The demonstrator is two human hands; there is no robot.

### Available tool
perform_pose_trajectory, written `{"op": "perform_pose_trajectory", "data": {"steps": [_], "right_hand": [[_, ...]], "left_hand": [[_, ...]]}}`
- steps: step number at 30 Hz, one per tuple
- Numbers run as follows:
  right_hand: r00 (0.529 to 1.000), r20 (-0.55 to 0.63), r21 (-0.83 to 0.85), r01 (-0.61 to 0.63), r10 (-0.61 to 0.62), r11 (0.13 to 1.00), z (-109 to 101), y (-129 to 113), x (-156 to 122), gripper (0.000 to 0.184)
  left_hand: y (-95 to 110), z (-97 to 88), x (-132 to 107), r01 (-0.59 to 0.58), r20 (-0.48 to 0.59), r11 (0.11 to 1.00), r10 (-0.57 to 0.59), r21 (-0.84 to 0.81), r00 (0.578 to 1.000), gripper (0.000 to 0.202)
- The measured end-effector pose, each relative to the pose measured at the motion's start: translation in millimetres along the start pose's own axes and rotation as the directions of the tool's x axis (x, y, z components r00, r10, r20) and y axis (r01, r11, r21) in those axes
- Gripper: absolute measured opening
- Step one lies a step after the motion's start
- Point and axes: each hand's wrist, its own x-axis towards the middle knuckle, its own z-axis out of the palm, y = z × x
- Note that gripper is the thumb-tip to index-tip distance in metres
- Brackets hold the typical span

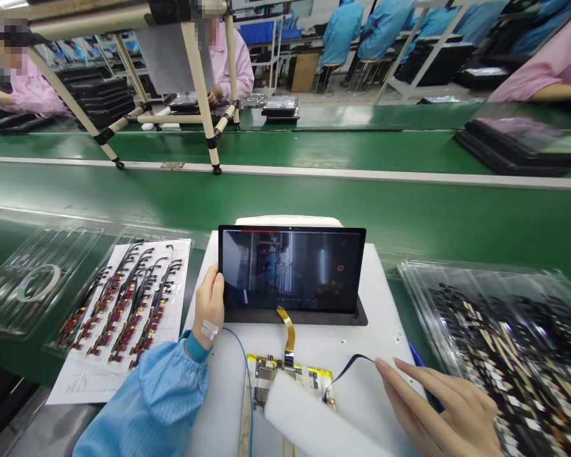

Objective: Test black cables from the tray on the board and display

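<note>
White bench (390, 317), tablet (290, 270) held up in the left hand (209, 304)

At the far left of the near side, a clear plastic tray (38, 282) holds a roll of tape (39, 282). Just right of it, a second clear tray sits under a printed paper sheet (99, 374) carrying rows of black cable harnesses (124, 298) with red and gold connectors. A blue cleanroom sleeve (152, 400) leads to the left hand, its fingers curled around the tablet's left edge, gripping it with the dark screen tilted up from a black base (295, 317). A white plaster (209, 329) sits on that wrist, and a thin blue cord (245, 362) trails down across the bench.

The tablet stands at the far edge of the bench. An amber ribbon cable (288, 330) runs from its lower edge to a circuit board (290, 374) lying flat on the near side, partly covered by a white foam block (309, 412). (The board's yellow edging shows at its far side.) The right hand (438, 406) reaches in with fingers extended, their tips (380, 363) at the end of a thin dark ribbon (352, 368); whether they pinch it, I cannot tell. A blue pen (426, 381) lies just beyond, beside a clear tray (499, 343) heaped with flex cables (504, 374).
</note>
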Motion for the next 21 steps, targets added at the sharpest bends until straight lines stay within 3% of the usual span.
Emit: {"op": "perform_pose_trajectory", "data": {"steps": [6, 10, 16, 21], "right_hand": [[0.999, -0.014, 0.027, -0.03, 0.03, 0.999, 2.8, 1.3, -3.9, 0.057], [0.998, -0.004, 0.053, -0.059, 0.06, 0.997, 9.9, -0.8, -6.9, 0.055], [0.991, 0.082, 0.145, -0.118, 0.107, 0.982, 20.7, -3.3, -5.4, 0.018], [0.978, 0.126, 0.163, -0.187, 0.167, 0.969, 27.3, -1.6, -8.7, 0.014]], "left_hand": [[-0.1, 1.3, -1.0, 0.0, 0.014, 0.998, 0.001, -0.063, 1.0, 0.035], [-3.5, 3.7, -1.6, 0.056, 0.03, 0.99, -0.052, -0.128, 0.998, 0.053], [-4.1, 4.4, -1.2, 0.047, 0.049, 0.988, -0.041, -0.144, 0.998, 0.061], [-4.9, 4.7, -0.8, 0.048, 0.047, 0.984, -0.04, -0.171, 0.998, 0.055]]}}
